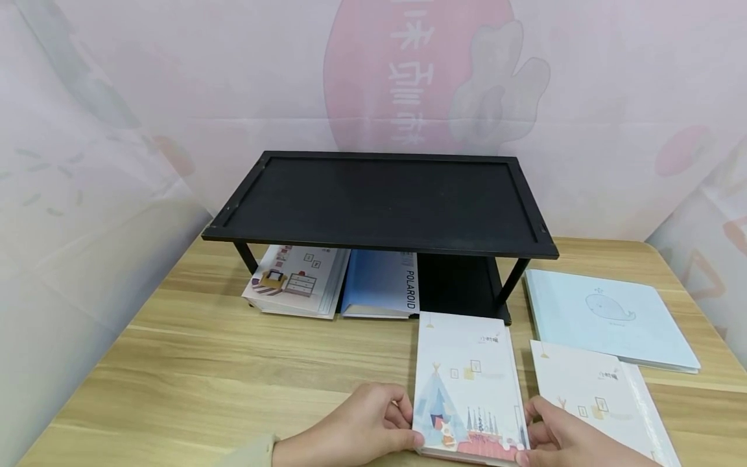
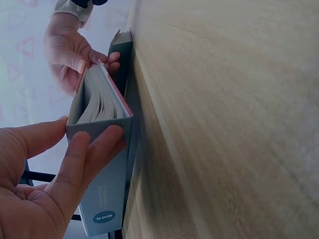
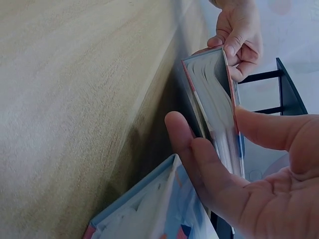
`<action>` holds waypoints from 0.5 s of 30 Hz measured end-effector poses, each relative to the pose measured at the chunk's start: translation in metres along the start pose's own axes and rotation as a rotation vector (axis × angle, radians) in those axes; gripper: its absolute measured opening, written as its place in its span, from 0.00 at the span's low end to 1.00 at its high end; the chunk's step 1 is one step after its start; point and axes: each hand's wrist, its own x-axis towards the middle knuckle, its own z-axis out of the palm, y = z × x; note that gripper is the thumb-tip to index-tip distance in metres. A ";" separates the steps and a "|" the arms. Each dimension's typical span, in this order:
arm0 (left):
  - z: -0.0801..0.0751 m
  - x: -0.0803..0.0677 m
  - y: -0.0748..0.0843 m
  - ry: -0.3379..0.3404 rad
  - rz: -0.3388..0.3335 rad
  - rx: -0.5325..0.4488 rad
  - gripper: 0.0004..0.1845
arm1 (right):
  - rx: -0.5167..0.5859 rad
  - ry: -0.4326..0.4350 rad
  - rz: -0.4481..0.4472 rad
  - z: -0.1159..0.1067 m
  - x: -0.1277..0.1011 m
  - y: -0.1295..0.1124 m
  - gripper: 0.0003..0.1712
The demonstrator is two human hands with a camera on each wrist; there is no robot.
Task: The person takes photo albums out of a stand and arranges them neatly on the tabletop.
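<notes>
A white album with a tent drawing on its cover (image 1: pixel 467 383) lies on the wooden table (image 1: pixel 233 363), in front of the black two-level shelf (image 1: pixel 385 201). My left hand (image 1: pixel 403 425) pinches its near left corner and my right hand (image 1: pixel 528 431) pinches its near right corner. In the left wrist view my left hand (image 2: pixel 87 130) has its thumb on one cover of the album (image 2: pixel 107 164) and its fingers on the other, with the page edges showing. In the right wrist view my right hand (image 3: pixel 214 132) clamps the album (image 3: pixel 214 89) the same way.
A second white album (image 1: pixel 601 395) lies just right of the held one, beside a pale blue whale album (image 1: pixel 607 318). Under the shelf lie a white album (image 1: pixel 297 279) and a blue one marked POLAROID (image 1: pixel 379 285). A printed curtain (image 1: pixel 408 78) backs the table.
</notes>
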 end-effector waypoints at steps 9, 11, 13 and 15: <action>0.004 0.006 0.001 0.006 0.010 0.017 0.11 | -0.139 0.099 0.102 -0.004 -0.006 0.001 0.22; 0.005 0.008 0.001 0.010 0.014 0.022 0.11 | -0.255 0.168 0.154 -0.008 -0.005 0.006 0.24; 0.005 0.009 0.000 0.012 0.016 0.021 0.11 | -0.359 0.235 0.227 -0.013 -0.004 0.011 0.27; 0.006 0.010 0.000 0.015 0.017 0.025 0.11 | -0.425 0.274 0.270 -0.017 -0.002 0.013 0.30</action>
